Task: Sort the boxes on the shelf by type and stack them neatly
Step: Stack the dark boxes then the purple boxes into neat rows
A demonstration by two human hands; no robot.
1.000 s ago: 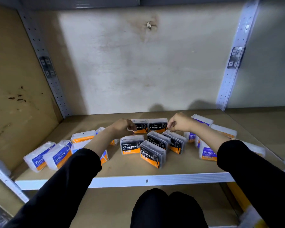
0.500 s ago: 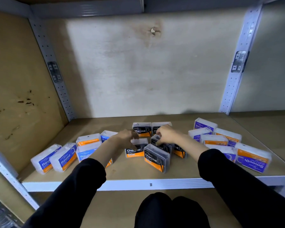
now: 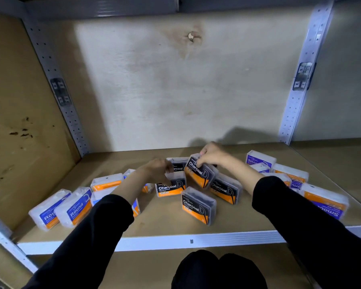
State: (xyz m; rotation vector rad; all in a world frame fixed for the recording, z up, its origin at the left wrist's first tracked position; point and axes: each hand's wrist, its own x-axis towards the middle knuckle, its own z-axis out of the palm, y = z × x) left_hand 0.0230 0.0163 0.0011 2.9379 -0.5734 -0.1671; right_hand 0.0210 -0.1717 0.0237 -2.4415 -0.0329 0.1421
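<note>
Round boxes (image 3: 75, 209): L end of shelf (image 3: 154, 226), long axes slant up-right.
Left hand (image 3: 156, 170): fingers curled on corner of standing Charcoal box (image 3: 171, 186).
Right hand (image 3: 213, 155): pinches lifted Charcoal box (image 3: 200, 174) mid-shelf, long axis down-right, label twd cam.
Smooth boxes (image 3: 323, 202): R end.

Stained back panel (image 3: 175, 90), perforated metal uprights (image 3: 48, 65), dim light

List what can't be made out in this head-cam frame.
Head view only.
- left hand: motion-blurred; cannot tell whether it grips the left Charcoal box below it.
- rear Charcoal box: mostly hidden by the left hand and the lifted Charcoal box, which the right hand grips.
- white boxes behind the left forearm: labels covered by it.
- Smooth boxes: partly hidden by the right arm; small print unreadable.
</note>
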